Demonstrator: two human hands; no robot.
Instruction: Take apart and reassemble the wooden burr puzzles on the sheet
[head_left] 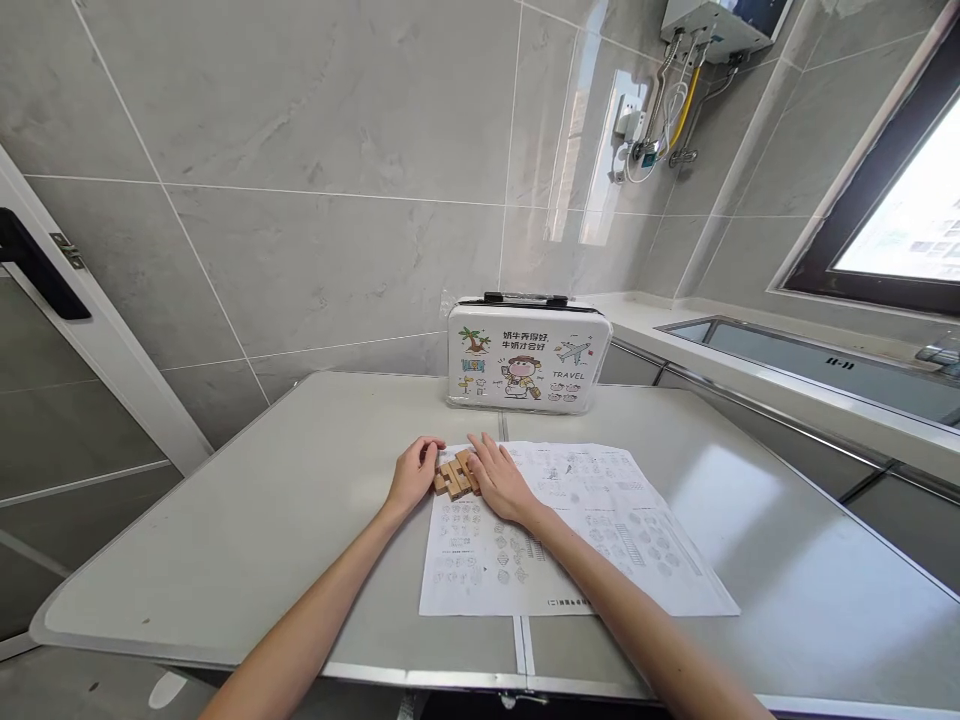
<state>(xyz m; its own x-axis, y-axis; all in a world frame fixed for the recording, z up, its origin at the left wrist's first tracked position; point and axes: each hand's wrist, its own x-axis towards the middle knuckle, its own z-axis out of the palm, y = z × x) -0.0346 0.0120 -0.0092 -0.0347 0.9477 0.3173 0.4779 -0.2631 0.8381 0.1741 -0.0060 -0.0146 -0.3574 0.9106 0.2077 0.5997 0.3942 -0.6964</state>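
A small cluster of wooden puzzle pieces (455, 474) lies on the upper left corner of a printed instruction sheet (600, 530) on the grey table (225, 520). My left hand (412, 472) rests on the table at the left side of the pieces, fingers curled against them. My right hand (499, 478) lies on the sheet at their right side, fingers pressed together against the wood. Both hands hold the cluster between them.
A white tin case (525, 355) with cartoon prints and a black handle stands behind the sheet, against the tiled wall. A counter with a sink (825, 370) runs along the right under a window. A door (45, 300) is at the left.
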